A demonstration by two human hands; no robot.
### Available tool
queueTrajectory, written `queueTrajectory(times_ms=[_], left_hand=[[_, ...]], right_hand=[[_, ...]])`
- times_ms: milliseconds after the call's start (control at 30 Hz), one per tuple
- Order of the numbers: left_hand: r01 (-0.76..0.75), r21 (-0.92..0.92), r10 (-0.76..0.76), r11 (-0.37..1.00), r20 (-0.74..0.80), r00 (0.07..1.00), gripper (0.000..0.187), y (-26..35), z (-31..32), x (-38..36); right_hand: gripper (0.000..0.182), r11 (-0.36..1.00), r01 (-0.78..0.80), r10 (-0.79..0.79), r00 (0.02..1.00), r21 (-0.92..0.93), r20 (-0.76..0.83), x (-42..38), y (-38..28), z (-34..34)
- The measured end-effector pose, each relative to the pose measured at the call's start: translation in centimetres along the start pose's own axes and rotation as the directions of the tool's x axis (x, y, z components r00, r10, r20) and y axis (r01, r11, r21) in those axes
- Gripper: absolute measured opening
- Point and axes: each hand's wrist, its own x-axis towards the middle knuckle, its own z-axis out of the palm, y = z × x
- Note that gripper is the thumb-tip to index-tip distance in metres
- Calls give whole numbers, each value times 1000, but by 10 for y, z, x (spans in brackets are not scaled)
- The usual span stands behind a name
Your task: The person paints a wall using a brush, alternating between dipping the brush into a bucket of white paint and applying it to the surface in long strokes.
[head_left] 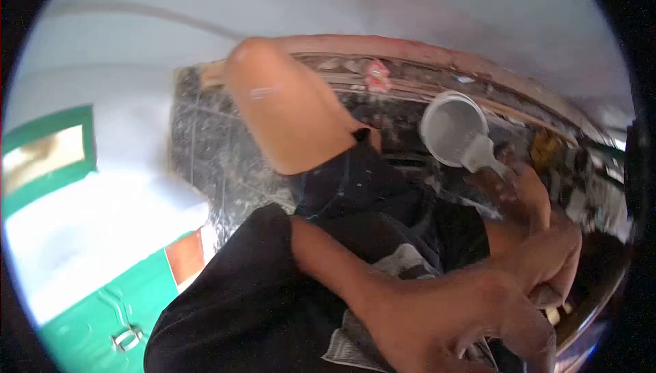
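My right hand [523, 192] is closed on the narrow end of a pale flat tool [478, 153], which is wider at its far end. Blur hides whether it is a brush or a scraper. Its wide end lies over the near rim of a white bucket [427, 123], whose inside looks greyish white. My left hand [478, 311] is at the lower right, fingers curled inward. What they hold, if anything, is hidden. Grey printed paper or cloth [406, 261] shows beside and under my left forearm.
My bare bent knee [256, 65] and dark shorts [342, 185] fill the middle. Dark stained tiles [198, 120] meet a pale wall [424, 4] along a reddish ledge [342, 45]. A red-and-white item [377, 75] lies by it. A green door [75, 339] with a latch stands left.
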Motion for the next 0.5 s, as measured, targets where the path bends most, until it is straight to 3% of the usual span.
queueTrajectory(times_ms=[67, 100, 167, 200, 267, 400, 467, 500], left_hand=[[-15, -4, 15, 1000, -10, 1000, 25, 5, -11, 1], [-57, -143, 44, 988, -88, 995, 25, -8, -4, -7], [-36, -251, -30, 967, -253, 967, 22, -15, 7, -9], [43, -220, -118, 975, -339, 934, 24, -8, 7, -16], [140, -341, -253, 929, -313, 916, 28, -16, 4, -15], [200, -767, -326, 609, -13, 945, 24, -68, -6, -44], [119, -708, -237, 696, -70, 969, 20, -52, -21, -59], [56, -587, -157, 808, -123, 980, 17, -38, -20, -56]], right_hand=[[33, 949, -97, 114, 993, 300, -40, -8, -38, 4], [36, 879, -153, 209, 975, 452, -75, -17, -51, 3], [34, 978, -143, 167, 973, 155, -158, -8, -46, 9], [35, 986, -160, 166, 965, 44, -204, -8, -39, 13], [36, 976, -195, 159, 943, -97, -291, -4, -40, 21], [42, 960, -217, 116, 884, -177, -454, -7, -35, 22], [41, 969, -222, 143, 868, -112, -476, -13, -33, 20], [39, 975, -204, 142, 871, -85, -470, -13, -34, 24]])
